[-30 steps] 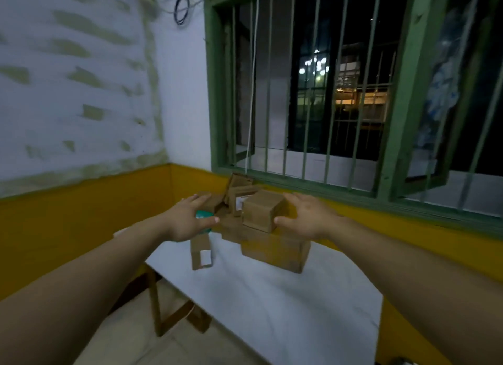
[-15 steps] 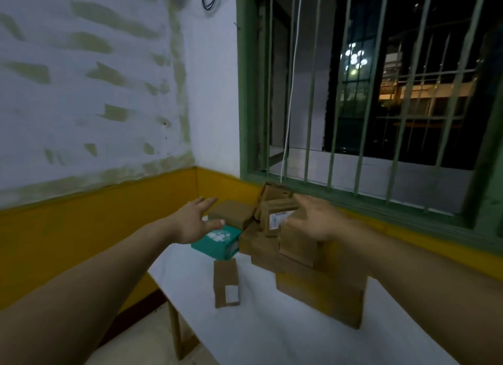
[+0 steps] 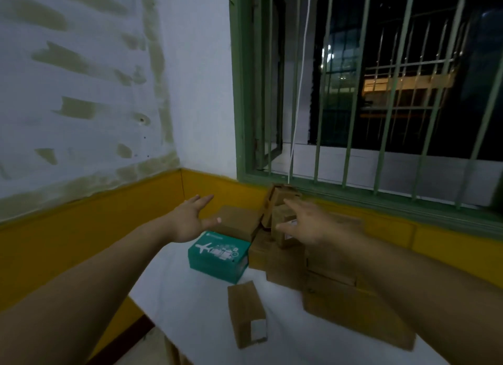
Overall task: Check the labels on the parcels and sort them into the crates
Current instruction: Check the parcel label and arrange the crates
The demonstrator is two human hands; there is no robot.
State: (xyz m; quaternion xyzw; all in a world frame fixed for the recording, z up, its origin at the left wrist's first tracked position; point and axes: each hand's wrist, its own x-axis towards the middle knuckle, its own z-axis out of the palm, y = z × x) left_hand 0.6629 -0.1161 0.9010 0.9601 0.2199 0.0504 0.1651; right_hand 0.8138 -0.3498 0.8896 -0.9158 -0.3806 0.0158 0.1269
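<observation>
Brown cardboard parcels are piled at the back of a white table [image 3: 190,304], under the window. A teal box [image 3: 217,257] with a white plane drawing sits at the pile's left. One small brown parcel [image 3: 246,313] with a white label lies alone at the front. My left hand [image 3: 190,219] hovers with spread fingers above the teal box, holding nothing. My right hand [image 3: 304,223] hovers with straight fingers over a labelled brown parcel [image 3: 285,228] in the pile; whether it touches is unclear. My right forearm hides part of the large brown box [image 3: 353,318].
The table stands in a corner, with a yellow and white wall [image 3: 81,223] at left and a green barred window [image 3: 353,119] behind. The floor [image 3: 152,348] shows past the table's left edge. No crates are in view.
Both hands let go of the pile and rose with fingers spread. The view moved closer to the table and swung left, uncovering the teal box.
</observation>
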